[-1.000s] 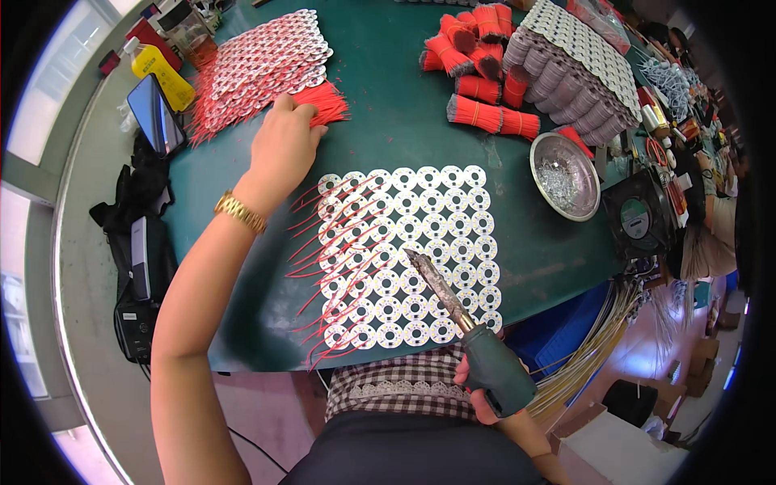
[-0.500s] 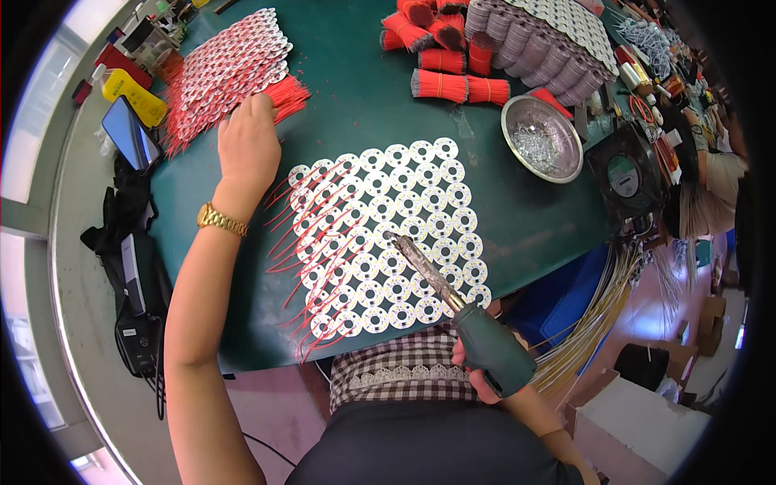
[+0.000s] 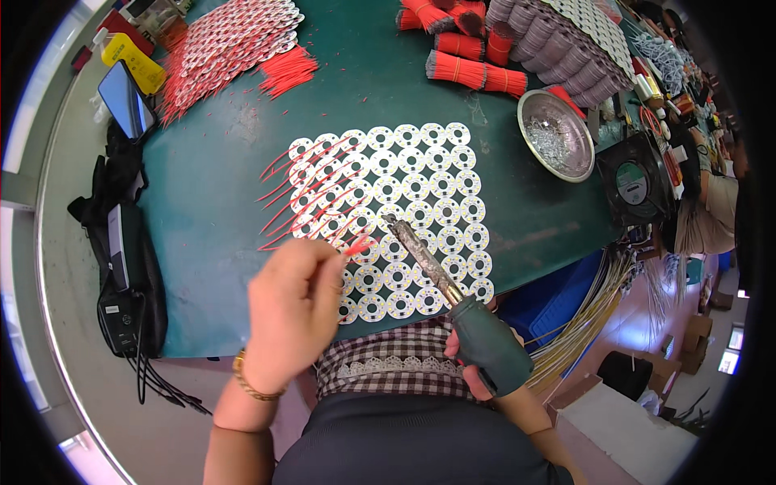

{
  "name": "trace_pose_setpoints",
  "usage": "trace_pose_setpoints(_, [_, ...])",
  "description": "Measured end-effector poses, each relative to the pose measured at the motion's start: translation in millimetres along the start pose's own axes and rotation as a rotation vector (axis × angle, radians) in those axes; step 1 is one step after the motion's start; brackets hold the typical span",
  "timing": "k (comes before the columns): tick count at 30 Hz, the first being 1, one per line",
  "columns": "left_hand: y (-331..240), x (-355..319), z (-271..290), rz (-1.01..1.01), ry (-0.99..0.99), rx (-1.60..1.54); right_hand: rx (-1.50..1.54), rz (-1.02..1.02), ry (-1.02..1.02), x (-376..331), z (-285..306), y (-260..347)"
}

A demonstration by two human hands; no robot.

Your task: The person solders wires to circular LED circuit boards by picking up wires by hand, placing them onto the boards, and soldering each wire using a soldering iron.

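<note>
A panel of round white LED boards (image 3: 416,187) lies on the green table in front of me, with red wires (image 3: 293,212) reaching out over its left side. My left hand (image 3: 295,307) is over the panel's lower left, closed in a pinch on several short red wires (image 3: 358,245); its palm hides some boards. On the right, my right hand (image 3: 478,384) is wrapped round the dark green handle of a soldering iron (image 3: 491,346). The iron's darkened tip points up and left, over the panel's middle.
Loose red wires (image 3: 288,71) lie beside stacked wired panels (image 3: 234,44) at the far left. Bundles of red wire (image 3: 457,71), a metal bowl (image 3: 555,136) of small bits and a black fan (image 3: 632,184) stand right. A phone (image 3: 127,101) leans at left.
My left hand has come back from the loose red wires to the panel's lower left, with wires in its fingertips. The soldering iron has hardly moved. The whole view has shifted slightly.
</note>
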State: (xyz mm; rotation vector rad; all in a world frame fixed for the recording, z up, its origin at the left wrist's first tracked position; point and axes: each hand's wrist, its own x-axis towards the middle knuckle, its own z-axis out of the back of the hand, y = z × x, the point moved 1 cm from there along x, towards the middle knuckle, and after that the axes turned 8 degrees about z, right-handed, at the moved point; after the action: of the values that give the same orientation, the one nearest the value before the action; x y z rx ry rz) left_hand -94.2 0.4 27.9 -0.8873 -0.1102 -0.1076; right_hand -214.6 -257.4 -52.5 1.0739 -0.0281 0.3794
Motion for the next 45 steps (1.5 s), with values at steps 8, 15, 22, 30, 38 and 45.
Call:
trace_pose_setpoints(8, [12.1,-11.6,-21.5,0.157,-0.032,0.217,0.090,0.070,-0.071,-10.0,1.5,1.2])
trace_pose_setpoints(15, [14.1,-11.8,-18.5,0.150,0.001,0.172,0.122,0.043,-0.031,-9.6,1.6,3.5])
trace_pose_setpoints(22, [17.4,-12.7,-15.6,0.136,0.001,0.147,0.010,0.092,0.057,3.5,9.2,13.5])
trace_pose_setpoints(30, [19.4,-11.0,-14.3,0.127,0.051,0.163,0.176,-0.030,0.014,5.2,5.9,21.4])
trace_pose_setpoints(38, [19.6,-6.7,-12.7,0.134,0.075,0.157,0.058,0.052,0.036,13.1,5.4,22.3])
trace_pose_setpoints(45, [20.6,-5.5,-14.1,0.136,0.069,0.164,-0.003,0.131,0.080,5.3,6.8,16.1])
